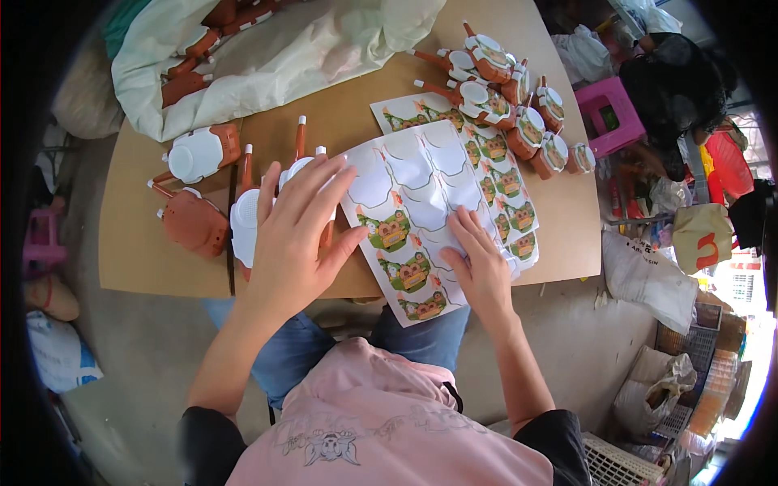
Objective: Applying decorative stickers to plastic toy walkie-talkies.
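Note:
A sticker sheet [433, 215] lies slanted over the table's front edge, its lower corner hanging above my lap. Several of its shapes are blank white; others carry green and brown pictures. My right hand [480, 263] rests on its right part, fingers stretched out. Raised at the sheet's left edge is my left hand [296, 231], fingers spread, holding nothing. Behind that hand, partly hidden, are brown and white plastic toys with antennas, shaped like walkie-talkies. One white-faced toy [245, 219] stands just left of it; another toy [194, 223] lies brown side up.
More sticker sheets [506, 182] lie beneath, to the right. Toys with pictured faces [490, 101] are piled at the back right. A whitish sack [267, 85] holding brown toys covers the table's [567, 235] far left. A purple stool [612, 117] and a person are beyond on the right.

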`<action>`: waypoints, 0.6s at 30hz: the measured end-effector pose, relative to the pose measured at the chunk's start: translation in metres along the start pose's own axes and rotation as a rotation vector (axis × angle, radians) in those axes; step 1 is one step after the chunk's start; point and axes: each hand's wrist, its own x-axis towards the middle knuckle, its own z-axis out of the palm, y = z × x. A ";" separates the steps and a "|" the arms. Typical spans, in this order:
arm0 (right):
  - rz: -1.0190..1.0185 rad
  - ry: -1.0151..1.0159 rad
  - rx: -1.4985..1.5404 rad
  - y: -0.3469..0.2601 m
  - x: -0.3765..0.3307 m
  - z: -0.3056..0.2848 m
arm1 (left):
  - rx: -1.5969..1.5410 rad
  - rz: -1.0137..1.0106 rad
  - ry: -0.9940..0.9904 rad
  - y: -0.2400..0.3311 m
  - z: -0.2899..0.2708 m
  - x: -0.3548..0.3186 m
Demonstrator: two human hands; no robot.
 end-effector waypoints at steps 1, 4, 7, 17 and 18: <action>0.032 0.061 0.079 0.003 -0.003 0.001 | -0.180 -0.094 0.049 0.004 0.001 0.001; 0.087 0.222 0.374 0.010 -0.004 0.008 | -0.929 -0.526 -0.118 0.023 -0.014 -0.015; 0.098 0.525 0.161 0.053 0.016 -0.019 | -1.404 -0.817 -0.211 0.048 -0.016 -0.043; 0.279 0.359 0.058 0.064 0.026 -0.014 | -1.634 -1.179 0.021 0.060 0.022 -0.018; 0.275 0.360 0.064 0.063 0.024 -0.014 | -1.609 -1.193 0.006 0.054 0.026 -0.013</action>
